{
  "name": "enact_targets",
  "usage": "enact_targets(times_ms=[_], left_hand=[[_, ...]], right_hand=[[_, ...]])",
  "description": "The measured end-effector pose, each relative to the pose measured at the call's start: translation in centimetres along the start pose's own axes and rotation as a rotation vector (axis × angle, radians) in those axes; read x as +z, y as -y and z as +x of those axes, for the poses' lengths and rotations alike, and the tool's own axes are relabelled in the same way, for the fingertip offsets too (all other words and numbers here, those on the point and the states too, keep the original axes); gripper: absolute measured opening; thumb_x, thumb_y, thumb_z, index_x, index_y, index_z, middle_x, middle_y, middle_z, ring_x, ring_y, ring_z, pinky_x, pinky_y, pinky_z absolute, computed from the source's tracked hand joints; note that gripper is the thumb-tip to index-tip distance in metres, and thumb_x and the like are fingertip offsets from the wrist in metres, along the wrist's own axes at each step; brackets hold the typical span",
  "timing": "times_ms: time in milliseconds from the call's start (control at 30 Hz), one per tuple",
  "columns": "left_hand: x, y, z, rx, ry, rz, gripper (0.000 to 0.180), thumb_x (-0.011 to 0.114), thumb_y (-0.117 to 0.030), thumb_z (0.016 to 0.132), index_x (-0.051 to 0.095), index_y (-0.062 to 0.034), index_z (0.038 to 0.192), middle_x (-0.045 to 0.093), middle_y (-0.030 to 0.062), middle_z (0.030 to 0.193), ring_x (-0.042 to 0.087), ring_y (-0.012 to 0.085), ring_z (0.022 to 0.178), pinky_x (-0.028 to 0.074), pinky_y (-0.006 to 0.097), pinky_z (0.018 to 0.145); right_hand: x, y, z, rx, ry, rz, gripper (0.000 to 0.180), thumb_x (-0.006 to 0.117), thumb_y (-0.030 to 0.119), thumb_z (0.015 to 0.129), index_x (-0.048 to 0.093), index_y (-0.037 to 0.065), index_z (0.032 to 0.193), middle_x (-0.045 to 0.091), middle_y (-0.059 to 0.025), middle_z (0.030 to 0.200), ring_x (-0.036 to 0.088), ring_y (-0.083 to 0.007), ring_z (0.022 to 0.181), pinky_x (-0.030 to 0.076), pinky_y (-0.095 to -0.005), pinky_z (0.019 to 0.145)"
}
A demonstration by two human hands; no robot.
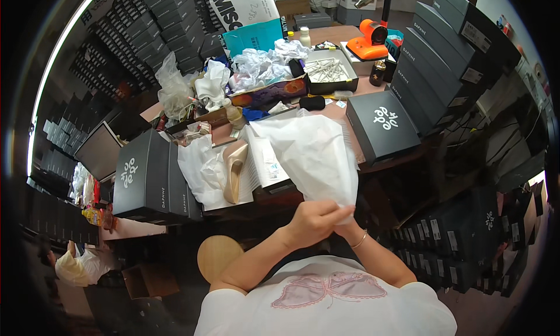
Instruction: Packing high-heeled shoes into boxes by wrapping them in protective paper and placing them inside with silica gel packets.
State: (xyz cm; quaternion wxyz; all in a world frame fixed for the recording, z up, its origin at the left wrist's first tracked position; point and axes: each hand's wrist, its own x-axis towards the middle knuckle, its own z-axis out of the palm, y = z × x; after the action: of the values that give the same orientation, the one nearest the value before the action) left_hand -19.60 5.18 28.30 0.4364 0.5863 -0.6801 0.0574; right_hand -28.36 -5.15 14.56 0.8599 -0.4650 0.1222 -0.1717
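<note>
In front of my chest, my left hand [315, 221] is closed, pinching the lower end of a large sheet of white tissue paper [318, 155]. The paper spreads up and away over the table edge, and whether anything lies inside it cannot be made out. My right hand [347, 226], with a bracelet at the wrist, is up against the same end; its fingers are hidden behind the left hand and the paper. Left of the sheet, a beige high-heeled shoe [234, 171] lies on more white tissue paper [204, 166]. Beside it is an open shoe box [269, 168] with a label inside.
Dark shoe boxes stand at the left [140, 178] and right [382, 126], with a tall stack [431, 61] behind. Farther back are crumpled paper [262, 67], a box of white sticks [326, 70] and an orange device [368, 41]. A round wooden stool [219, 257] is near my left arm.
</note>
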Motion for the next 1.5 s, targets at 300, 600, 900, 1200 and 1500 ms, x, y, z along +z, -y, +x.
enact_targets(times_ms=[300,600,900,1200,1500], left_hand=[[1.5,-1.3,-3.0,-0.099,-0.117,-0.275,0.047,0.066,0.005,0.067,0.064,-0.0028,0.113,0.053,0.0072,0.070,0.056,0.0219,0.059,0.047,0.031,0.052],[-2.0,5.3,-5.6,-0.091,0.246,-0.231,0.059,0.065,0.004,0.072,0.053,-0.0045,0.129,0.057,0.0074,0.080,0.057,0.0233,0.062,0.048,0.027,0.052],[-8.3,19.4,-9.8,-1.332,-0.542,-1.454,0.075,0.078,-0.016,0.075,0.038,-0.0097,0.138,0.049,0.0076,0.131,0.048,0.0229,0.121,0.040,0.039,0.102],[-12.9,24.9,-10.8,-1.083,-0.859,-0.883,0.052,0.073,-0.004,0.076,0.049,0.0020,0.122,0.058,0.0104,0.110,0.061,0.0185,0.093,0.051,0.032,0.083],[-6.2,21.4,-8.2,-0.528,0.168,-0.288,0.093,0.069,-0.001,0.072,0.018,-0.0133,0.149,0.058,0.0210,0.112,0.061,0.0396,0.091,0.051,0.044,0.076]], right_hand=[[-0.6,1.0,3.1,0.152,0.008,0.504,0.069,0.052,0.045,0.091,0.032,0.004,0.142,0.040,-0.0150,0.143,0.043,-0.0297,0.128,0.034,-0.0407,0.108],[6.0,0.0,10.5,0.156,0.043,0.425,0.067,0.053,0.036,0.092,0.028,0.003,0.144,0.036,-0.0173,0.145,0.040,-0.0299,0.130,0.031,-0.0400,0.109],[14.8,-4.0,15.3,0.178,0.057,0.184,0.066,0.054,0.027,0.093,0.023,0.001,0.146,0.032,-0.0195,0.146,0.036,-0.0301,0.132,0.028,-0.0392,0.111],[4.6,0.2,16.6,-0.228,-0.323,-1.085,0.075,0.062,0.019,0.089,0.018,-0.001,0.147,0.024,-0.0251,0.148,0.033,-0.0346,0.133,0.023,-0.0418,0.112],[4.9,0.2,22.7,0.186,-0.098,0.478,0.056,0.060,0.031,0.091,0.040,0.007,0.138,0.051,-0.0119,0.133,0.052,-0.0258,0.120,0.045,-0.0401,0.099]])
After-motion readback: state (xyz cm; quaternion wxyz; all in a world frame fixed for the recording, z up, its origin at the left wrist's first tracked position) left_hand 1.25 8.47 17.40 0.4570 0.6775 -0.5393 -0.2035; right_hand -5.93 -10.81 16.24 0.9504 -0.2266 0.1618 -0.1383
